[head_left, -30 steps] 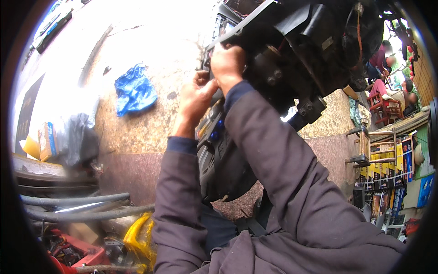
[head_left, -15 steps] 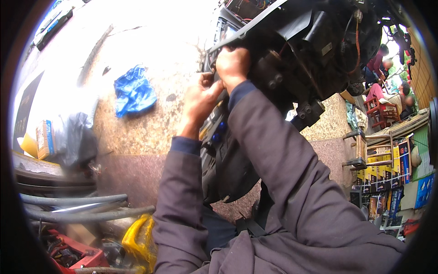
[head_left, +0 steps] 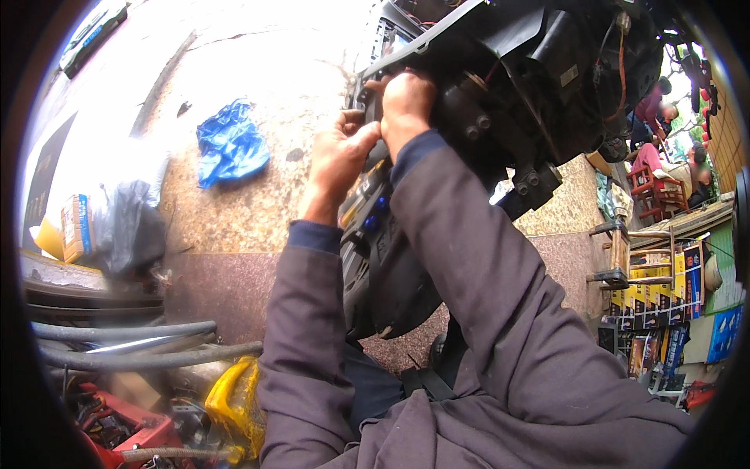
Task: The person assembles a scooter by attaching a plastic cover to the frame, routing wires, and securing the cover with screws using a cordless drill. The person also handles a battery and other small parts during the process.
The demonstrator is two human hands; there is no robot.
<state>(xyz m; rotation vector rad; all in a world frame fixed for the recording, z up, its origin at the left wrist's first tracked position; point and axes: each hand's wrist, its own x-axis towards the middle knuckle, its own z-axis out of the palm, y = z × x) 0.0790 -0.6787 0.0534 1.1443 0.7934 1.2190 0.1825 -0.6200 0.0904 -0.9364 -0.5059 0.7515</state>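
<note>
A dark scooter-like vehicle [head_left: 500,94], its underside and bolts exposed, fills the upper middle and leans toward me. Both hands work close together at its left edge, beside a grey plastic panel edge [head_left: 426,48]. My left hand [head_left: 337,156] is closed, thumb and curled fingers pressed together toward the edge. Right beside it, my right hand [head_left: 408,102] is bent round the edge of the black bodywork, its fingers closed and partly hidden. Whatever either hand grips is too small or covered to make out.
A crumpled blue plastic bag [head_left: 232,144] lies on the ground to the left, with a dark plastic bag [head_left: 131,234] farther left. Grey hoses [head_left: 148,357] and a red tray [head_left: 144,426] of parts lie lower left. Right: a wooden stool [head_left: 621,254], stacked boxes [head_left: 660,293], and people sitting beyond.
The view has shifted slightly. Both hands stay at the same edge of the vehicle; a finger of my right hand now shows stretched along the edge.
</note>
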